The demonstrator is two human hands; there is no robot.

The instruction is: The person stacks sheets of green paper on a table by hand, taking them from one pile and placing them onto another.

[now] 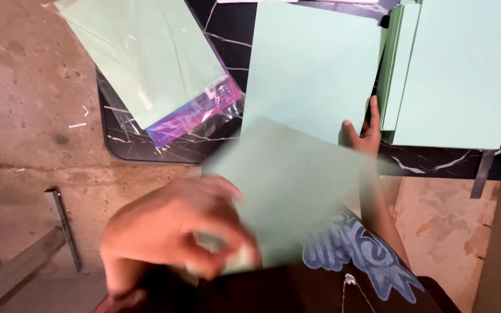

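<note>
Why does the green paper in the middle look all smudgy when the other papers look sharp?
In the head view, the left hand and the pale green sheet it holds are smeared by motion blur; the right hand and the stack of green sheets look sharper; the plastic-wrapped pack shows streaks of glare.

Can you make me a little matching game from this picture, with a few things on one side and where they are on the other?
Things:
1. left hand
2. right hand
3. plastic-wrapped paper pack
4. stack of green sheets

Places:
A. far right of the black marbled table
B. upper left, partly hanging over the table's edge
C. pinching the blurred green sheet near the body
D. fingers on the flat green sheet

Pairs: 1-C, 2-D, 3-B, 4-A
</note>
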